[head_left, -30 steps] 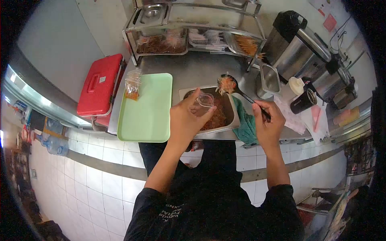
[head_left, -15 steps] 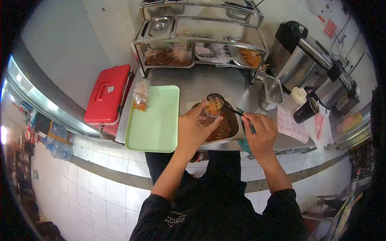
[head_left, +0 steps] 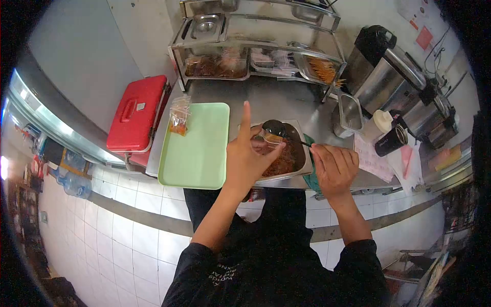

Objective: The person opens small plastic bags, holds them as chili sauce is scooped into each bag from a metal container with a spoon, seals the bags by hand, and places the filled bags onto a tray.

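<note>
My left hand [head_left: 242, 156] pinches a small clear plastic bag [head_left: 272, 139] by its side, the index finger stretched upward. Orange-brown food shows in the bag near its mouth. In my right hand [head_left: 335, 165] is the thin dark handle of a black ladle [head_left: 274, 127]; its bowl is tipped at the bag's opening. Both hands are over a metal food pan [head_left: 307, 162] that contains a reddish-brown chopped mix [head_left: 285, 162]. Left of the pan lies a light green tray [head_left: 197, 151], with a filled clear bag [head_left: 179, 120] at its upper left corner.
A red case [head_left: 135, 115] stands at the left end of the steel counter [head_left: 245, 94]. At the back rises a metal rack [head_left: 284, 77] with food trays. On the right are an empty metal container [head_left: 351, 112], a black cup [head_left: 391, 140], a white-lidded bottle [head_left: 381, 122] and steel dispensers [head_left: 391, 79].
The ladle has tipped over at the bag, and the food that showed in its bowl is no longer visible there. My left index finger has straightened upward. The view has shifted slightly.
</note>
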`<move>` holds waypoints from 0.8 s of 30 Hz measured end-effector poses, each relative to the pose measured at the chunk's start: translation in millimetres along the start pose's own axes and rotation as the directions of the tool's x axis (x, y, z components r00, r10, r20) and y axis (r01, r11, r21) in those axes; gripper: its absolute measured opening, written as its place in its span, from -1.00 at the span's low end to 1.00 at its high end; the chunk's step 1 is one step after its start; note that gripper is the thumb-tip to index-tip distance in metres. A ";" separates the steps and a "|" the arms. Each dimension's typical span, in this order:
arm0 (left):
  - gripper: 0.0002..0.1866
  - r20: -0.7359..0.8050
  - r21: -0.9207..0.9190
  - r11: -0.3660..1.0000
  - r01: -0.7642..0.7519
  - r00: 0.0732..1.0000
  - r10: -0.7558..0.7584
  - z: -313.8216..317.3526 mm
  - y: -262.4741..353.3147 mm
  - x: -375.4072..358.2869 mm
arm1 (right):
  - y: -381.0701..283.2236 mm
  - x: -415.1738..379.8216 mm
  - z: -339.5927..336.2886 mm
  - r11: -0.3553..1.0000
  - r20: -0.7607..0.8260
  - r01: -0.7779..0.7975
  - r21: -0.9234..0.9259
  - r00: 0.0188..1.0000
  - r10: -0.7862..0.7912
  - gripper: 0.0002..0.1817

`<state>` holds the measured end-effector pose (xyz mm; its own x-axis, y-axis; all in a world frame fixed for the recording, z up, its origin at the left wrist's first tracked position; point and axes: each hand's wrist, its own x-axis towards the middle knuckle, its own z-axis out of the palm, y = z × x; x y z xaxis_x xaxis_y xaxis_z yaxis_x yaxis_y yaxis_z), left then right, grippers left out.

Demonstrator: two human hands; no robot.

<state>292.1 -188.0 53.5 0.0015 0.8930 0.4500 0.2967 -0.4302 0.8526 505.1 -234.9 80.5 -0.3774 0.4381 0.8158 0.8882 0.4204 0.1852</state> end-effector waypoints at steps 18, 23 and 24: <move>0.22 -0.050 -0.050 0.999 -0.005 0.999 0.002 -1.5 -12.6 3.2 | -5.5 -0.9 10.4 0.998 -0.008 -0.028 0.059 1.000 0.029 -0.80; 0.22 -0.035 -0.011 1.000 -0.001 0.999 0.000 -4.8 -12.8 2.0 | -6.7 -2.6 11.4 0.997 0.002 -0.064 0.051 0.998 0.064 -0.81; 0.21 -0.031 -0.009 1.000 0.010 0.999 -0.010 -5.1 -12.8 1.4 | -7.1 -3.0 11.8 0.996 0.005 -0.081 0.047 0.997 0.081 -0.81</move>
<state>283.5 -181.9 44.6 -0.0312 0.8928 0.4494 0.2885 -0.4225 0.8592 496.9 -229.8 70.3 -0.3052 0.4746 0.8256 0.9027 0.4203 0.0921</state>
